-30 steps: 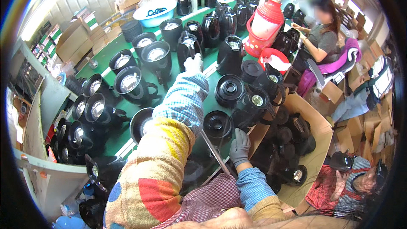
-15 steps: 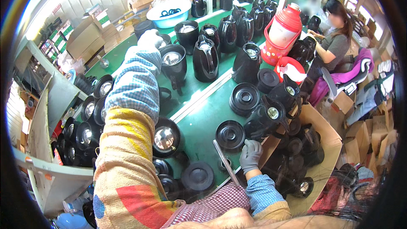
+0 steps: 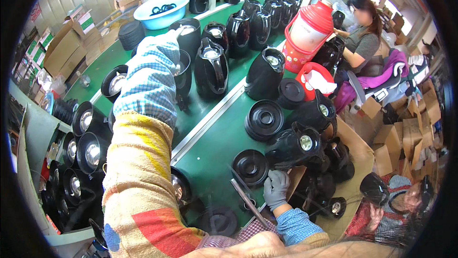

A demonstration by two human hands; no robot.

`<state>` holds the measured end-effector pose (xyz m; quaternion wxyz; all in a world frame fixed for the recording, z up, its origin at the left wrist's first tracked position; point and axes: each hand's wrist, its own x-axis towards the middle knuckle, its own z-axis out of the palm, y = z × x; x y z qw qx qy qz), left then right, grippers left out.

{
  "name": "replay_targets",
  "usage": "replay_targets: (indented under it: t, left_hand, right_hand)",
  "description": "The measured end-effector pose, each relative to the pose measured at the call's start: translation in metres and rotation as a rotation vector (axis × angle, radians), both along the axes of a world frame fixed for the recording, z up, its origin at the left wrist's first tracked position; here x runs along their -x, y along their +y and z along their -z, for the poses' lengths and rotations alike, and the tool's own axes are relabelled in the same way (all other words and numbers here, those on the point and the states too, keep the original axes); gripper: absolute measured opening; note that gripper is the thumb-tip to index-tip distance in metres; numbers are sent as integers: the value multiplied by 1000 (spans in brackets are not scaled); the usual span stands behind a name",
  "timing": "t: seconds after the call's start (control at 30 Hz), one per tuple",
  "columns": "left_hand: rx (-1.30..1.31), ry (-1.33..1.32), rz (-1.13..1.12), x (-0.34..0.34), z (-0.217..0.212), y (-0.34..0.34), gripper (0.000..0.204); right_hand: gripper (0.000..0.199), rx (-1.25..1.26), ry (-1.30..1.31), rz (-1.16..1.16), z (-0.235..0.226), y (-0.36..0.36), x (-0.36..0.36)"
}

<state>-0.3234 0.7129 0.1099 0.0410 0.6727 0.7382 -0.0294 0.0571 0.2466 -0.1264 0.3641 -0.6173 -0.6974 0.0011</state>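
Note:
My left arm, in a checked blue sleeve (image 3: pixel 145 84), stretches across the green bench to the far side, next to black jugs. Its hand is almost wholly hidden behind the cuff, so its fingers cannot be read. An open black jug body (image 3: pixel 183 74) stands beside the forearm, and a taller black jug (image 3: pixel 211 69) with a handle stands just right of it. Near the bench's front edge, my right hand (image 3: pixel 276 190) wears a grey glove, its fingers curled in; what they hold, if anything, is hidden. Closest to it are a round black ridged part (image 3: pixel 250 167) and a lying black jug (image 3: pixel 292 149).
A blue basin (image 3: pixel 161 13) with black rings stands at the far left. A red-and-white flask (image 3: pixel 307 31) and red bowl (image 3: pixel 315 80) stand right. A carton (image 3: pixel 355 172) of black jugs adjoins the bench; a metal bar (image 3: pixel 248 203) slants near my right hand. A co-worker (image 3: pixel 362 43) sits beyond.
The view has swung, so most bench things sit farther left. My left glove, visible earlier by the black jugs, is now hidden behind the cuff. My right hand stays beside the round black part.

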Motion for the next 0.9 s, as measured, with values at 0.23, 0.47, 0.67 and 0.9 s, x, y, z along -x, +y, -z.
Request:
replay_targets:
  t: [0.23, 0.47, 0.67, 0.9]
  left_hand:
    - [-128, -95, 124, 14, 42, 54, 72]
    - [-198, -335, 119, 121, 114, 126, 62]
    - [-283, -518, 134, 136, 89, 154, 59]
    - [-582, -540, 376, 186, -85, 129, 42]
  right_hand:
    - [29, -11, 21, 36, -6, -8, 1]
    - [33, 50, 43, 54, -12, 4, 4]
    - [35, 34, 57, 101, -7, 1, 4]
    - [34, 36, 38, 47, -2, 12, 12]
